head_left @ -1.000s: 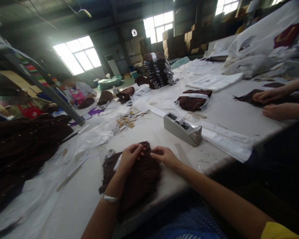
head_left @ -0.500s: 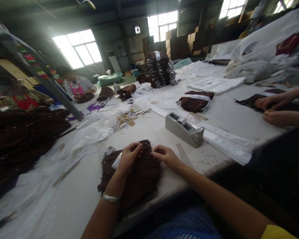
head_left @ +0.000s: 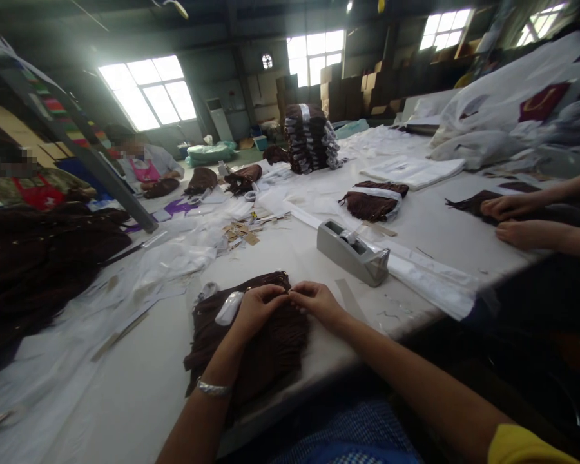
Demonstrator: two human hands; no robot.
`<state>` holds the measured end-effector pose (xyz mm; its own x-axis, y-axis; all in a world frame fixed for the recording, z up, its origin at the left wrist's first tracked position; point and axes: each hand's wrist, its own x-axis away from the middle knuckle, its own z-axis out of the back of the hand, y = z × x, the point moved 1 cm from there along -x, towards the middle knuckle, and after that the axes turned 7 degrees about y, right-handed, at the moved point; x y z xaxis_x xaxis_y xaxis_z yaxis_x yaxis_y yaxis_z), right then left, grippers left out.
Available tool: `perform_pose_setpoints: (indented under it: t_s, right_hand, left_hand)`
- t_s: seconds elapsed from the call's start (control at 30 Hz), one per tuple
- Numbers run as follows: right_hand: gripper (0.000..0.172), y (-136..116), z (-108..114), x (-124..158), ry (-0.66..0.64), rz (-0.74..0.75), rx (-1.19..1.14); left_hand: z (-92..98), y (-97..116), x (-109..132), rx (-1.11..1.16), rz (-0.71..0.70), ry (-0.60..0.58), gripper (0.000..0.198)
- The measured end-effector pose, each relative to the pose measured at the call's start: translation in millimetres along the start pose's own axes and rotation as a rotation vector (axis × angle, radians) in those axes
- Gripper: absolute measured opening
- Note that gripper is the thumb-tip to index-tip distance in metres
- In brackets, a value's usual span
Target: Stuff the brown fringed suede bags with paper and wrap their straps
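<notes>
A dark brown fringed bag-like piece point(head_left: 275, 348), soft and suede-looking, lies flat at the table's near edge. My left hand point(head_left: 258, 309) reaches over it, thumb and fingers pinched at its upper right corner. From the other side my right hand point(head_left: 316, 303) pinches at the same spot, so the fingertips of both nearly meet. Whatever is between them is too small to make out; it may be a strand of the fringe. A white wrapped bundle point(head_left: 229, 309) rests on the brown piece, left of my left hand.
A grey tape dispenser point(head_left: 350, 254) stands ahead to the right, by long white sheets point(head_left: 430, 283). Beyond are a banded brown bundle point(head_left: 374, 201) and a tall stack point(head_left: 310, 138). Brown goods point(head_left: 43, 258) pile up left. A co-worker's hands point(head_left: 522, 219) work at right.
My hands have come together: the left moved right and the right moved slightly left, until their fingertips nearly touch. The view has shifted a little.
</notes>
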<state>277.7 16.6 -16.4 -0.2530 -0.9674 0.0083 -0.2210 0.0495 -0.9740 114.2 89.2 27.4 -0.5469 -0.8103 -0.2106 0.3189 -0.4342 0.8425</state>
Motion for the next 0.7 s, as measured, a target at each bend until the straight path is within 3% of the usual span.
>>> perform_pose_setpoints:
  t_s: [0.27,0.5,0.7]
  right_hand:
    - [0.038,4,1,-3,0.044,0.017,0.027]
    - [0.042,2,-1,-2,-0.001,0.034,0.002]
    - [0.038,4,0,-3,0.075,0.076,0.081]
  left_hand:
    - [-1.1,-15,1,0.353,0.220,0.164,0.032]
    - [-7.3,-8,2,-0.026,-0.006,0.108,0.016]
    - [-8.5,-2,5,-0.067,-0.071,0.024,0.016]
